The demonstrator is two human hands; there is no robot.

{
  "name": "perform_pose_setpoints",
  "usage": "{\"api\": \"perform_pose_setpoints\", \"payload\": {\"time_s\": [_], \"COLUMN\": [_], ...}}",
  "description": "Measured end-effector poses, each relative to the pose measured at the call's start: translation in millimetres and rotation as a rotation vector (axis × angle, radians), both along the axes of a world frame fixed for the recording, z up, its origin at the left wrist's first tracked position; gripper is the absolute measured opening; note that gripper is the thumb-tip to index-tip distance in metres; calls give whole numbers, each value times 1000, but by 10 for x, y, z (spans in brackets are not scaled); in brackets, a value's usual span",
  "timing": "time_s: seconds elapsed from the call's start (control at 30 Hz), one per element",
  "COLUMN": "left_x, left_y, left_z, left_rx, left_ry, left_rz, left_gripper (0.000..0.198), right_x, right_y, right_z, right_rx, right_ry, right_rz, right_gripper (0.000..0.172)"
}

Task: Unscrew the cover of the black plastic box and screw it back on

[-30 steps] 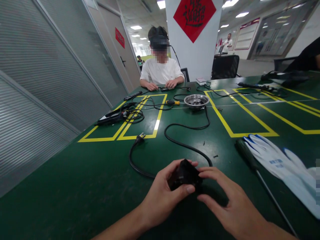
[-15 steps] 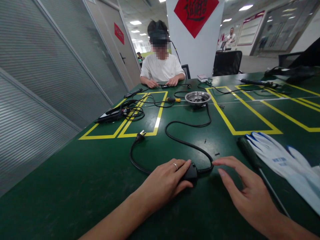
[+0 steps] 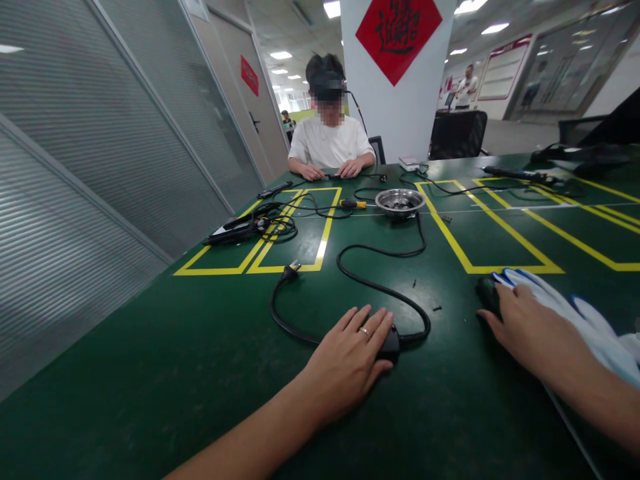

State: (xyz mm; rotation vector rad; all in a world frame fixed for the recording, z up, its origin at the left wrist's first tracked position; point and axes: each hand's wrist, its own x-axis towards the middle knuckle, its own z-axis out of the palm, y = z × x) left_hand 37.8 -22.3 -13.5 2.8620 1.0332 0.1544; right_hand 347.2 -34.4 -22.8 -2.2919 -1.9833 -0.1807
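Note:
My left hand (image 3: 350, 357) lies over a black box (image 3: 391, 344) on a black cable (image 3: 373, 283), its fingers spread a little and its thumb along the near side. The cable's plug (image 3: 291, 271) rests on the table to the left. At the right, my right hand (image 3: 533, 323) is on the dark handle (image 3: 487, 293) of a screwdriver, fingers on top and thumb at its left side. The screwdriver's long shaft (image 3: 570, 427) points toward me. White gloves with blue edges (image 3: 555, 300) lie beside and partly under my right hand.
Two small screws (image 3: 437, 308) lie beyond the cable. Farther back are a metal bowl (image 3: 400, 202), a yellow-handled screwdriver (image 3: 353, 204) and coiled cables (image 3: 280, 227) on the green table (image 3: 150, 353). Opposite sits a person (image 3: 331, 143) with both hands on the table.
My right hand has moved right, from beside the cable onto the screwdriver handle. My left hand stays on the black box, its fingers laid flatter. The view has shifted slightly.

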Motion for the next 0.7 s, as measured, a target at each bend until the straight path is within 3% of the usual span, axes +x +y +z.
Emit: {"api": "perform_pose_setpoints", "payload": {"time_s": [0.2, 0.37, 0.43, 0.53, 0.7], "left_x": [-73, -115, -114, -125, -133], "left_y": [25, 59, 79, 94, 63], "left_z": [114, 105, 62, 31, 57], "left_rx": [49, -59, -49, 12, 111], "left_ry": [-62, -60, -50, -51, -112], "left_rz": [-15, -77, -57, -29, -71], "left_gripper": [68, 51, 51, 62, 66], "right_x": [155, 156, 119, 74, 47], "right_y": [71, 106, 95, 74, 78], "right_z": [-97, 97, 210, 312, 265], "right_rx": [51, 198, 290, 483, 843], "right_ry": [230, 704, 952, 1276, 1475], "right_rz": [-90, -117, -99, -29, 19], "right_gripper": [35, 41, 42, 31, 22]}}
